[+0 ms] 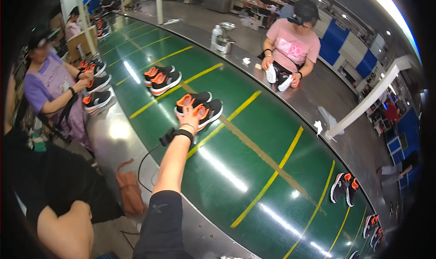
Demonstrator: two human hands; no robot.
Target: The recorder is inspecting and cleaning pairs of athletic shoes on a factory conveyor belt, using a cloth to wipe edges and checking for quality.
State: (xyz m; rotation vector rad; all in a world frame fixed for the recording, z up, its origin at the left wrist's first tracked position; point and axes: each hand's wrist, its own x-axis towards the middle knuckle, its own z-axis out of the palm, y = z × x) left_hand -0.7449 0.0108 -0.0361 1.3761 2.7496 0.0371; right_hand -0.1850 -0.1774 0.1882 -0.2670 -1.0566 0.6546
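Observation:
My right hand [188,119] reaches over the green belt, its fingers at the orange-lined openings of a pair of black sneakers [210,112]. It grips them at the heel end while they rest on the belt, toes pointing right. A black wristband with a small dark device [167,137] and a cable is on that wrist. At the lower left, bare skin of my left arm [68,229] shows below a dark sleeve; its fingers cannot be made out. Just beyond my right hand stands another pair of black and orange sneakers [164,81].
Yellow lines cross the green conveyor belt [254,168]. More sneakers [344,188] stand at its right end. Across it, a person in pink [293,45] holds white-soled shoes; at left, a person in purple [52,84] works beside sneakers. A brown pouch [130,191] hangs by the metal edge.

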